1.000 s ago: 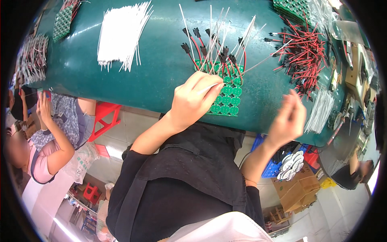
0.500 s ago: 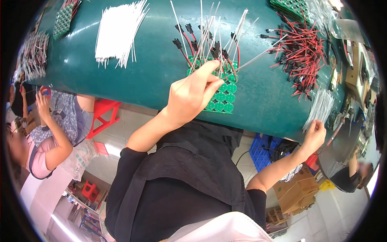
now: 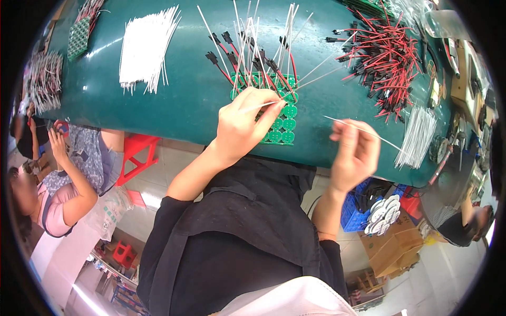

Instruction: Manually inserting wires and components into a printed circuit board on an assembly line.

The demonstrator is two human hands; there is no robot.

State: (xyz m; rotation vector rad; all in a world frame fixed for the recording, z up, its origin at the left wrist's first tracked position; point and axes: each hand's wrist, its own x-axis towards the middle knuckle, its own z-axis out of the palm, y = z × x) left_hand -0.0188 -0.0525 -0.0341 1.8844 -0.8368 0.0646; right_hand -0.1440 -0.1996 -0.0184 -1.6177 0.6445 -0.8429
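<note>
A panel of round green circuit boards [image 3: 288, 125] lies at the near edge of the table. Red-and-black leads with black connectors [image 3: 227, 38] and thin white wires [image 3: 202, 21] stick up from its far rows. My left hand [image 3: 240, 124] is over the panel's left side, thumb and forefinger pinched on a thin white wire [image 3: 259, 106]. To the right of the panel, above the table edge, my right hand [image 3: 356, 152] grips another thin white wire [image 3: 389, 141], which slants across its fingers. The left fingertips partly cover the boards beneath them.
A bundle of pale wires [image 3: 416, 138] lies at the right, below a heap of red-and-black leads [image 3: 385, 68]. Far left of the panel is a stack of white wires [image 3: 145, 52]. A co-worker [image 3: 66, 195] sits at left. Blue crate [image 3: 352, 215] and carton [image 3: 392, 245] are on the floor.
My right hand has left the pale wire bundle and come leftward toward the panel with a wire in it. My left hand stays near the panel, shifted slightly, a wire now showing in its pinch.
</note>
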